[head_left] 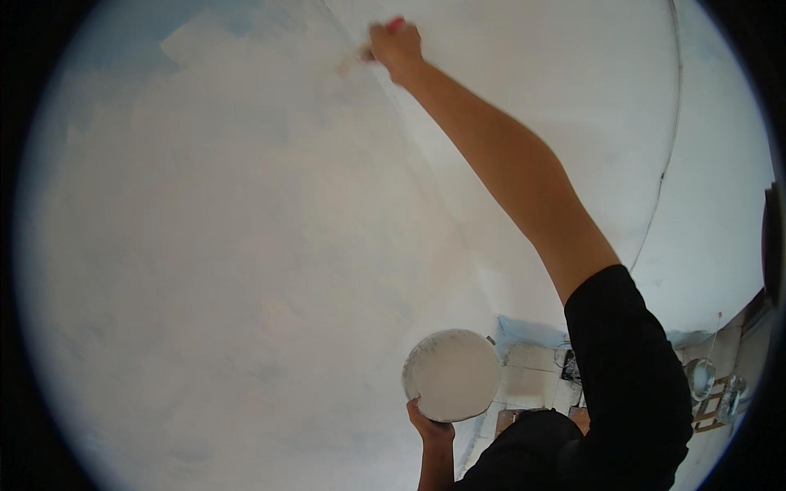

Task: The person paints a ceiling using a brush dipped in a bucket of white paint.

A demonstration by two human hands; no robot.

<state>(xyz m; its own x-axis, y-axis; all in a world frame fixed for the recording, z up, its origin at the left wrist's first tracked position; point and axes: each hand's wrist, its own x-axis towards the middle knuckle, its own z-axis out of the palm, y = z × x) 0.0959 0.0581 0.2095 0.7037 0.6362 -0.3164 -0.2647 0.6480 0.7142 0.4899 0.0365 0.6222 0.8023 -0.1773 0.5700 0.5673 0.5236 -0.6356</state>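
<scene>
My right arm in a black sleeve reaches up to the top of the view. The right hand (397,51) is closed round a paintbrush with a red handle (395,24). Its pale bristles (345,65) are smeared by motion, close to the line where two white surfaces meet; I cannot tell whether they touch. Low down, my left hand (430,424) grips the near left side of a round bucket (408,358), thumb at the rim and other fingers hidden beneath. Whitish paint (456,375) lies inside it.
A broad wall (246,245) is patchy white, with blue showing at the upper left. A thin dark cable or crack (673,139) runs down the right-hand surface. Far below at right are pale floor tiles (528,380), a round metal thing (701,379) and a wooden frame (709,416).
</scene>
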